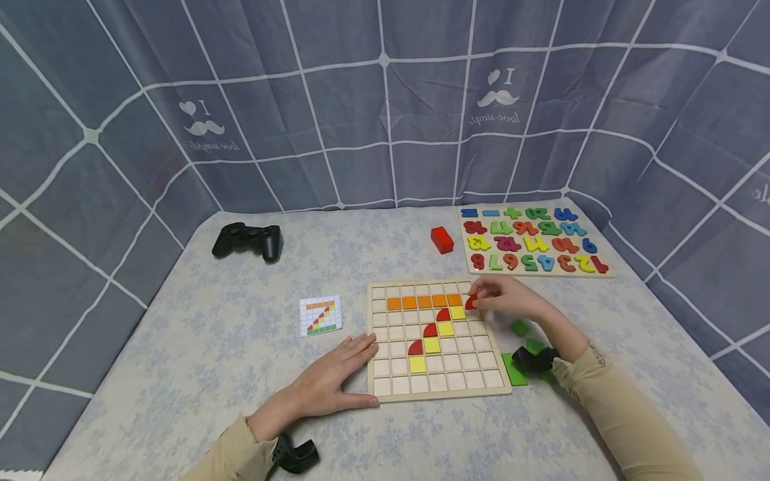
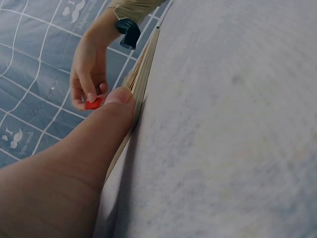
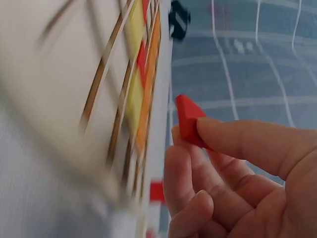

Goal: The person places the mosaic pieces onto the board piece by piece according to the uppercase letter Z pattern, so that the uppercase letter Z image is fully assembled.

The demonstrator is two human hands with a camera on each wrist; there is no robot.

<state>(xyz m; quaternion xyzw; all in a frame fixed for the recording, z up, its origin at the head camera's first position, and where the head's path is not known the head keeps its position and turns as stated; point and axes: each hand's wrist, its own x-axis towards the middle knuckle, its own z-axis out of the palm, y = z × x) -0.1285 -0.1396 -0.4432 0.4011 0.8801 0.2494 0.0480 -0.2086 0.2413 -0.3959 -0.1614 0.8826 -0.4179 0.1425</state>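
Beside a pattern card (image 1: 321, 316), our left hand (image 1: 333, 375) lies with fingers straight and thumb spread, touching a wooden grid board (image 1: 442, 397). Above the board's upper right, our right hand (image 1: 511, 297) pinches a red quarter-circle piece (image 3: 187, 119).

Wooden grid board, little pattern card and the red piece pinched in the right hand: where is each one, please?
Wooden grid board (image 1: 452, 361), head view: a bare square in its lower half.
Pattern card (image 1: 321, 315), head view: the middle of its printed face.
Red piece (image 3: 189, 123), right wrist view: the middle of its visible side.
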